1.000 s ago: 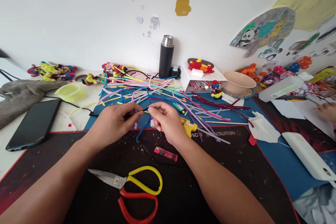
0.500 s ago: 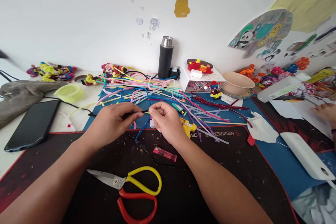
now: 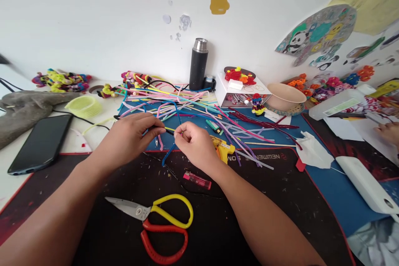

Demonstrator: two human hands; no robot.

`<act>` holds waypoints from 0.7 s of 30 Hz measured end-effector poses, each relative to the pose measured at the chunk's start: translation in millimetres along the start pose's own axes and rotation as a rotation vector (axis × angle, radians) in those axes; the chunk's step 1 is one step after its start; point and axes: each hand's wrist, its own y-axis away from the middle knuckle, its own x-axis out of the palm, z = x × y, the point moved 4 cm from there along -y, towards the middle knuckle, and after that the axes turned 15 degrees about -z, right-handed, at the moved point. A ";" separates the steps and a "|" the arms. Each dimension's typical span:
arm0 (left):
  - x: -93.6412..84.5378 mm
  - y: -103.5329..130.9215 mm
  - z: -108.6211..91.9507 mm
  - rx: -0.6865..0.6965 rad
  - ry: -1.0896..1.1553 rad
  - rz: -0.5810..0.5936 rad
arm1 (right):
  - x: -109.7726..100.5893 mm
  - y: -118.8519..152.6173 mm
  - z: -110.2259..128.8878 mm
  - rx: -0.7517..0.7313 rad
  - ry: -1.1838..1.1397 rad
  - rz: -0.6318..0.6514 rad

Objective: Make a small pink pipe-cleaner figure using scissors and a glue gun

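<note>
A thin black pipe cleaner (image 3: pixel 169 131) spans the short gap between my two hands above the mat. My left hand (image 3: pixel 132 136) is closed, pinching it between thumb and fingers, and a dark end sticks out behind that hand. Fingertips of my right hand (image 3: pixel 193 143) pinch its other end; the curled fingers partly hide it. Scissors (image 3: pixel 146 215) with one yellow and one red handle lie below my hands. A pink lighter (image 3: pixel 197 180) rests under my right wrist, and a yellow glue gun (image 3: pixel 223 149) lies just beyond that hand.
Many coloured pipe cleaners (image 3: pixel 193 110) are heaped behind my hands. A black thermos (image 3: pixel 198 64) stands by the wall. At left lies a phone (image 3: pixel 40 143); at right are a beige bowl (image 3: pixel 286 96), a white device (image 3: pixel 363 185) and another person's hand (image 3: pixel 388 133).
My hands have drawn slightly apart, the left one shifting up and left, so more of the black pipe cleaner shows between them. The camera view has shifted a little.
</note>
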 end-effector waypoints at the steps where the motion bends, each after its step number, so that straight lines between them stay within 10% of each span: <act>1: 0.7 0.3 0.7 -0.015 0.037 0.017 | -0.1 -0.7 -1.4 0.019 -0.016 -0.003; 21: -0.2 2.1 -5.4 -0.249 0.190 0.039 | 5.2 -5.8 -10.7 0.249 -0.423 0.020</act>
